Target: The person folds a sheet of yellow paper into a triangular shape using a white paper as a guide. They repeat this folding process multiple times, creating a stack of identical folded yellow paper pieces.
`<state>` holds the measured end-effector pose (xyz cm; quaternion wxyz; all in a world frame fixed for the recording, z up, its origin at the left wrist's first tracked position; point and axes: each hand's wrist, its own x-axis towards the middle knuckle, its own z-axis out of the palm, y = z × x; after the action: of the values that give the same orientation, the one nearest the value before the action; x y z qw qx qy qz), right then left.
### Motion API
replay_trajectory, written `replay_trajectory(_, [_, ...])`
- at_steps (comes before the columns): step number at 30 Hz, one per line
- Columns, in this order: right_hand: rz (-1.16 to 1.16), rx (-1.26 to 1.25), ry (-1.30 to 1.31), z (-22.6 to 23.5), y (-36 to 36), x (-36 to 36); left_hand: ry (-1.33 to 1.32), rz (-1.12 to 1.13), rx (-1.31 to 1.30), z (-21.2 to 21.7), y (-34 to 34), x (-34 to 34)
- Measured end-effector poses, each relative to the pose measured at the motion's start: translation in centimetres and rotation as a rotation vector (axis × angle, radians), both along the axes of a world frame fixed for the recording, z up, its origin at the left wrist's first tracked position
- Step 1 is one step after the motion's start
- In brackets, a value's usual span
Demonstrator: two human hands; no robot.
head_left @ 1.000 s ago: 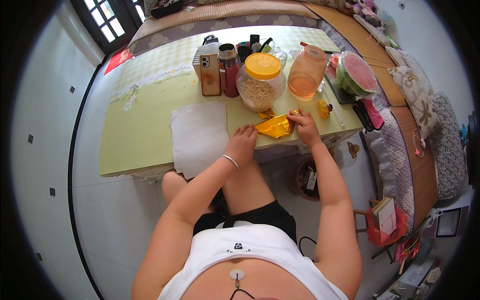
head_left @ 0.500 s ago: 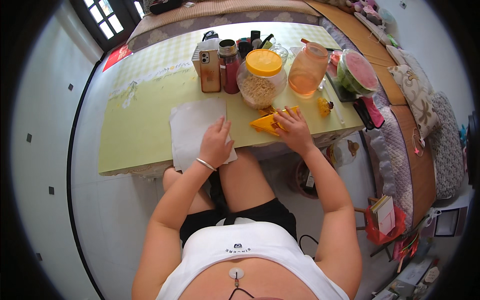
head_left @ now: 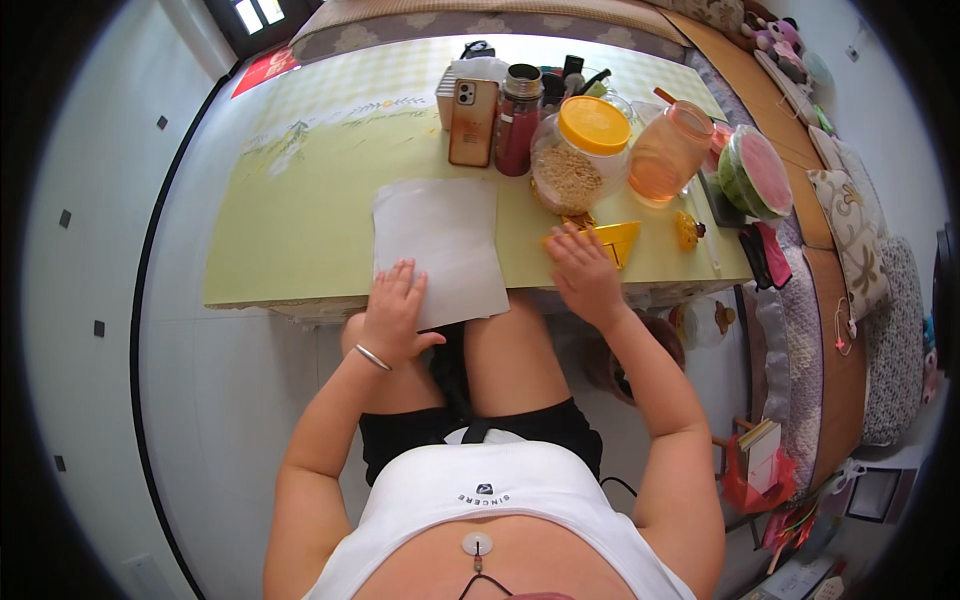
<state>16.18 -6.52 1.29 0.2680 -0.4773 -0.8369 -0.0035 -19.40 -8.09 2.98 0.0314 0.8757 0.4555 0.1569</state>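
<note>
White sheets of paper (head_left: 440,235) lie at the near edge of the table, their lower end jutting over it. My left hand (head_left: 396,312) rests with fingers extended on the lower left corner of the paper, a silver bangle on its wrist. My right hand (head_left: 586,272) is at the table edge, fingers outstretched, its tips over the left part of a flat yellow triangular piece (head_left: 618,240). Whether the fingertips touch that piece, I cannot tell. A smaller brownish-yellow item (head_left: 578,220) is partly hidden behind it.
Behind my right hand stand a yellow-lidded jar of pale flakes (head_left: 570,175), a pinkish jar of liquid (head_left: 665,155), a dark red bottle (head_left: 517,130) and a phone (head_left: 472,125) propped upright. Cut watermelon (head_left: 755,172) and a small yellow figure (head_left: 690,230) are farther right.
My left hand has slid from the paper's right side to its lower left corner. My right hand has shifted left relative to the yellow triangular piece, uncovering more of it. The view has shifted.
</note>
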Motion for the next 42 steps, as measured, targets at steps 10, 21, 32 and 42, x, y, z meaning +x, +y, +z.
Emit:
replay_trajectory(10, [0.308,-0.221,-0.111,0.3,-0.5,-8.3,-0.161,-0.09,-0.126,-1.2,0.9,-1.7])
replay_trajectory(21, [0.23,-0.295,0.288,-1.5,1.0,-9.1,-0.625,0.002,-0.482,-1.6,3.1,-3.4])
replay_trajectory(32, [0.048,-0.827,0.959,-0.8,3.1,-9.7,-0.831,0.289,-0.456,-3.2,5.1,-2.9])
replay_trajectory(42, [-0.063,-0.707,0.947,-2.5,4.9,-9.5,-0.952,0.349,-0.775,-0.1,5.3,-3.0])
